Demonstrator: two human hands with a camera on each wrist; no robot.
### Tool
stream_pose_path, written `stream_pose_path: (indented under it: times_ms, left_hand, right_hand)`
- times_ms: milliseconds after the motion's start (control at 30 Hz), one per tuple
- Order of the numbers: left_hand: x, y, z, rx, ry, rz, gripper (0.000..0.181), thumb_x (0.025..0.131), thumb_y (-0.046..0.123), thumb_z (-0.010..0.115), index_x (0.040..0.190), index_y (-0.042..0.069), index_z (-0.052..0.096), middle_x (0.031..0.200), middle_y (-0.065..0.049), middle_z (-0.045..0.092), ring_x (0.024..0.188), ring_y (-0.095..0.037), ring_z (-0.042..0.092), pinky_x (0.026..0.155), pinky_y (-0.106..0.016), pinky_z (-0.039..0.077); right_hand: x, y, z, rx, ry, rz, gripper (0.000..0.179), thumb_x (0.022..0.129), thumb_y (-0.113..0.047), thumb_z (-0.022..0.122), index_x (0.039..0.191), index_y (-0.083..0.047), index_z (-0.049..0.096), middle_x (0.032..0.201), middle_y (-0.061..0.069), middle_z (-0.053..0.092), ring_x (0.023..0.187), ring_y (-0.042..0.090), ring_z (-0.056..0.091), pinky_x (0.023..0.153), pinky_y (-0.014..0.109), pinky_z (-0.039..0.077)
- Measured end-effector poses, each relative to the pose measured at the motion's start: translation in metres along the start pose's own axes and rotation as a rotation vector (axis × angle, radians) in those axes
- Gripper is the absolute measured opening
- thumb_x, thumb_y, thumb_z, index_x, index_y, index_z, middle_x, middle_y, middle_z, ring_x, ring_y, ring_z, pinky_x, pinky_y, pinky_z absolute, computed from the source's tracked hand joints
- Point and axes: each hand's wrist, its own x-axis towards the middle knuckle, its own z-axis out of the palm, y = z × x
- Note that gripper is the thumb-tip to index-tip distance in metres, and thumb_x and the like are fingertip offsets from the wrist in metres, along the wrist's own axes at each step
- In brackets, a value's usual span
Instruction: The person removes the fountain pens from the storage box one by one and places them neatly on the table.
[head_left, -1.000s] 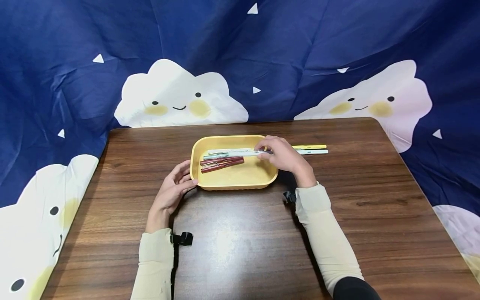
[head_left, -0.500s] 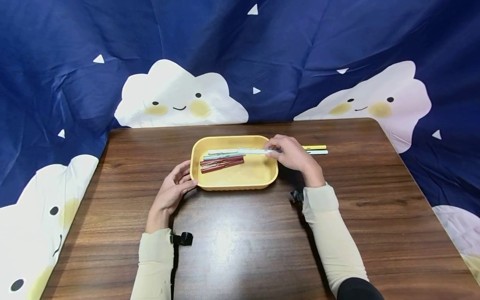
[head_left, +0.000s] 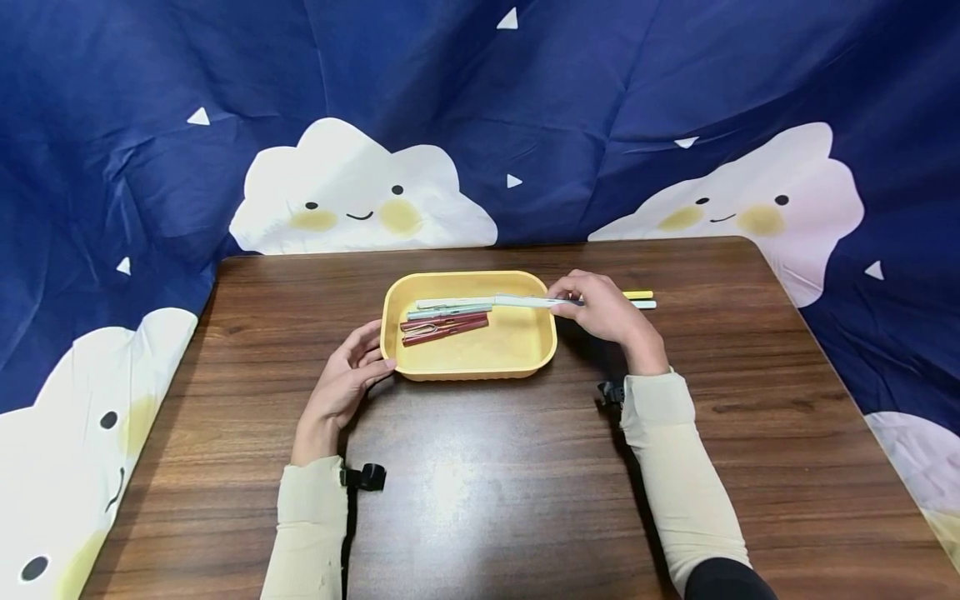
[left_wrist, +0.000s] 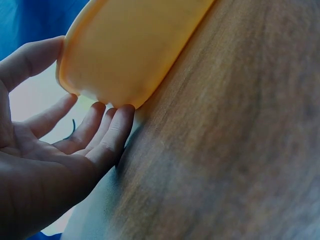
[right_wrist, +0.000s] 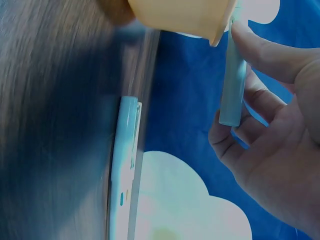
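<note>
My right hand (head_left: 603,308) pinches a pale blue pen (head_left: 525,302) near one end, at the right rim of a yellow tray (head_left: 480,374). The pen's other end reaches over the tray. In the right wrist view, thumb and fingers hold the pen's plain barrel (right_wrist: 233,90) beside the tray's corner. My left hand (head_left: 347,379) touches the tray's left end, thumb at the near corner and fingertips along the outer wall (left_wrist: 112,75), fingers loosely extended. Inside the tray lie a whitish pen (head_left: 450,303), a mint-green pen (head_left: 450,312) and two dark red pens (head_left: 444,334).
Right of the tray, partly behind my right hand, a yellow pen (head_left: 638,295) and a light blue pen (right_wrist: 122,165) lie on the wooden table (head_left: 480,467). A dark blue cloth with white clouds (head_left: 555,108) hangs behind the table's far edge.
My right hand has moved right with the pale blue pen, from over the tray's inside to its right rim. The left hand and the tray stay where they were.
</note>
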Motion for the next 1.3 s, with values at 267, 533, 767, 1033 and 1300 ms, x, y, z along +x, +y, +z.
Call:
stream_pose_path:
  times_ms: [267,533,767,1033,1300]
  left_hand:
    - [0.000,-0.001,-0.001,-0.005,0.001,0.000,0.074,0.088,-0.016,0.062,0.154,0.001,0.034,0.140,-0.021,0.044,0.111,-0.020,0.060,0.085,-0.025,0.056]
    - [-0.001,0.000,-0.002,-0.003,0.004,-0.004,0.074,0.088,-0.017,0.061,0.154,0.001,0.034,0.140,-0.021,0.044,0.110,-0.020,0.060,0.084,-0.024,0.056]
    - [0.000,0.000,-0.003,0.010,-0.002,-0.004,0.075,0.088,-0.015,0.063,0.154,0.000,0.033,0.142,-0.022,0.042,0.112,-0.019,0.059,0.086,-0.024,0.055]
    - [-0.001,0.000,-0.002,0.000,-0.001,-0.004,0.075,0.087,-0.016,0.062,0.154,0.001,0.034,0.144,-0.023,0.041,0.112,-0.022,0.058,0.086,-0.025,0.056]
    - [0.000,0.001,0.000,0.018,-0.012,0.012,0.072,0.089,-0.016,0.061,0.154,0.000,0.033,0.143,-0.024,0.042,0.112,-0.023,0.059,0.088,-0.027,0.056]
  right_hand:
    - [-0.005,0.007,-0.005,-0.008,0.011,-0.003,0.007,0.090,-0.002,0.075,0.096,-0.006,0.074,0.090,0.007,0.066,0.084,0.022,0.058,0.078,0.042,0.048]
    - [-0.009,0.013,-0.010,-0.030,0.012,0.006,0.007,0.089,-0.003,0.076,0.095,-0.007,0.074,0.091,0.006,0.066,0.084,0.023,0.058,0.077,0.039,0.047]
    - [-0.013,0.019,-0.014,-0.047,0.019,-0.005,0.006,0.090,-0.003,0.076,0.094,-0.006,0.074,0.090,0.006,0.067,0.084,0.023,0.057,0.076,0.039,0.046]
    - [-0.018,0.027,-0.022,-0.068,0.019,-0.003,0.008,0.089,-0.001,0.075,0.097,-0.004,0.075,0.091,0.008,0.068,0.083,0.024,0.058,0.075,0.039,0.047]
    - [-0.024,0.036,-0.031,-0.085,0.024,0.019,0.007,0.090,-0.001,0.075,0.097,-0.003,0.075,0.093,0.009,0.068,0.084,0.025,0.057,0.075,0.040,0.046]
